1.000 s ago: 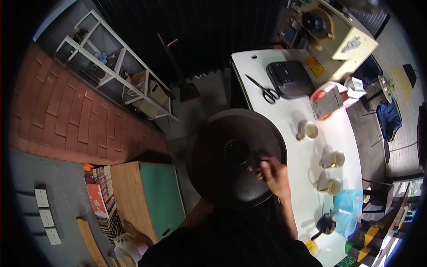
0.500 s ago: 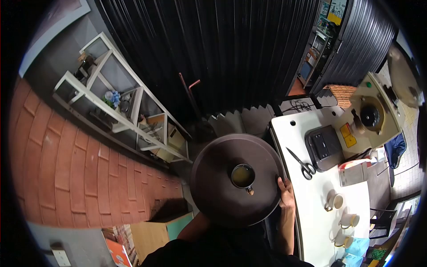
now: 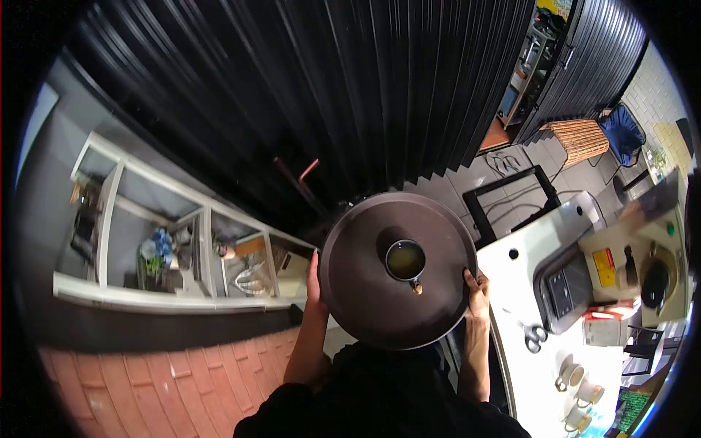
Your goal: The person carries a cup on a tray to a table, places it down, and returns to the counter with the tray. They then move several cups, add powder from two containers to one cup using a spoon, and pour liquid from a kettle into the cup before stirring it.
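Observation:
A round dark brown tray (image 3: pixel 358 285) is held level in front of my body. My right hand (image 3: pixel 477 296) grips its right rim, thumb over the top and fingers mostly hidden below. At the opposite rim, my left hand (image 3: pixel 314 283) presses along the outer edge, its fingers partly hidden by the tray. A dark cup (image 3: pixel 406 260) with yellowish liquid stands upright near the tray's middle, its small handle pointing towards me.
A white counter (image 3: pixel 507 321) to my right bears scissors (image 3: pixel 535 337), a black scale-like device (image 3: pixel 566 292), several mugs (image 3: pixel 573 374) and a beige machine (image 3: pixel 657 270). A white shelf (image 3: pixel 182 301) stands left; a black corrugated shutter (image 3: pixel 292 87) is ahead.
My view has turned, so the counter sits lower right and the shelf lies more level. My left hand has come into sight at the tray's left rim. The cup stays on the tray.

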The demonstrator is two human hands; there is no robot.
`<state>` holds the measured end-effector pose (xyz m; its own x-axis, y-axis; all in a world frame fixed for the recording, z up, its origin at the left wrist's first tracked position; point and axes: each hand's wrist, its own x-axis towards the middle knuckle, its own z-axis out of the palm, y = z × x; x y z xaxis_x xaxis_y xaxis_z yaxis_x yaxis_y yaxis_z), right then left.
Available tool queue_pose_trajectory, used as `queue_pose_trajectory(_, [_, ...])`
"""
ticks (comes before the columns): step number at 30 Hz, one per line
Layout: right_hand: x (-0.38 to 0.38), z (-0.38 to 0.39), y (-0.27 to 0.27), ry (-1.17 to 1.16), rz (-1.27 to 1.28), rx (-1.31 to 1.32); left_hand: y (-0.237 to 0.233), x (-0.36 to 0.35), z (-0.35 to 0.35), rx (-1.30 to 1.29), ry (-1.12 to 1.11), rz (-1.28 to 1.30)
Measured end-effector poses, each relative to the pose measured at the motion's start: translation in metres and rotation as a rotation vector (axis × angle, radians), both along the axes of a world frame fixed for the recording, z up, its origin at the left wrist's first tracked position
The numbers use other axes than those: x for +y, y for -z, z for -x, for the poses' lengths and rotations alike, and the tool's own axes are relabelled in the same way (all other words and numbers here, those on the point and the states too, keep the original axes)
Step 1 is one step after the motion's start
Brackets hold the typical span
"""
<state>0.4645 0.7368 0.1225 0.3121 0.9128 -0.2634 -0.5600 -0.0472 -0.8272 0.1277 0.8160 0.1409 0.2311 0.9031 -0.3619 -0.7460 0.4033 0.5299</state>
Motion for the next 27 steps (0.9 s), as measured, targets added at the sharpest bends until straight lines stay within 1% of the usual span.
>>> queue_pose_trajectory(1, [0.021,-0.002,-0.003,0.014,0.013,-0.006,-0.004,0.024,-0.003,0.207,-0.021,0.013])
queue_pose_trajectory(2, [0.037,-0.004,-0.006,0.031,0.035,-0.011,-0.006,0.044,-0.005,0.212,-0.008,0.016])
queue_pose_trajectory(4, [0.071,-0.019,0.006,0.045,0.035,-0.036,-0.007,0.088,-0.014,0.220,0.026,-0.003])
queue_pose_trajectory(5, [0.089,-0.023,0.002,0.071,0.067,-0.066,-0.009,0.112,-0.022,0.222,0.046,-0.001])
queue_pose_trajectory(7, [0.112,-0.027,-0.008,0.107,0.105,-0.094,-0.014,0.152,-0.036,0.332,0.024,0.151])
queue_pose_trajectory(8, [0.126,-0.030,-0.018,0.080,0.046,-0.069,-0.021,0.169,-0.045,0.337,0.043,0.149])
queue_pose_trajectory(10, [0.149,-0.044,-0.008,0.132,0.075,-0.127,-0.035,0.204,-0.066,0.333,0.085,0.093])
queue_pose_trajectory(14, [0.183,-0.054,-0.021,0.304,0.165,-0.102,-0.030,0.278,-0.099,0.388,0.168,0.160])
queue_pose_trajectory(16, [0.202,-0.060,-0.017,0.491,0.226,-0.221,-0.030,0.314,-0.123,0.368,0.266,0.111])
queue_pose_trajectory(17, [0.207,-0.071,-0.011,0.451,0.185,-0.244,-0.030,0.330,-0.134,0.346,0.321,0.073])
queue_pose_trajectory(18, [0.214,-0.079,-0.014,0.497,0.187,-0.237,-0.029,0.347,-0.145,0.325,0.378,0.035])
queue_pose_trajectory(19, [0.219,-0.085,-0.020,0.476,0.257,-0.196,-0.020,0.364,-0.156,0.279,0.430,0.029])
queue_pose_trajectory(20, [0.223,-0.090,-0.022,0.456,0.329,-0.149,-0.019,0.377,-0.167,0.287,0.479,0.025])
queue_pose_trajectory(22, [0.238,-0.102,-0.019,0.523,0.261,-0.108,-0.021,0.407,-0.202,0.278,0.548,0.023])
queue_pose_trajectory(23, [0.251,-0.105,-0.017,0.719,0.351,-0.132,-0.022,0.426,-0.223,0.272,0.586,0.010])
queue_pose_trajectory(24, [0.258,-0.101,-0.018,0.905,0.461,-0.134,-0.025,0.442,-0.234,0.266,0.660,0.055])
queue_pose_trajectory(25, [0.263,-0.100,-0.023,0.910,0.449,-0.090,-0.029,0.457,-0.243,0.264,0.730,0.100])
queue_pose_trajectory(26, [0.271,-0.110,-0.027,0.922,0.415,-0.058,-0.048,0.465,-0.261,0.290,0.762,0.119])
queue_pose_trajectory(27, [0.269,-0.119,-0.030,0.799,0.336,-0.076,-0.033,0.485,-0.275,0.260,0.783,0.044])
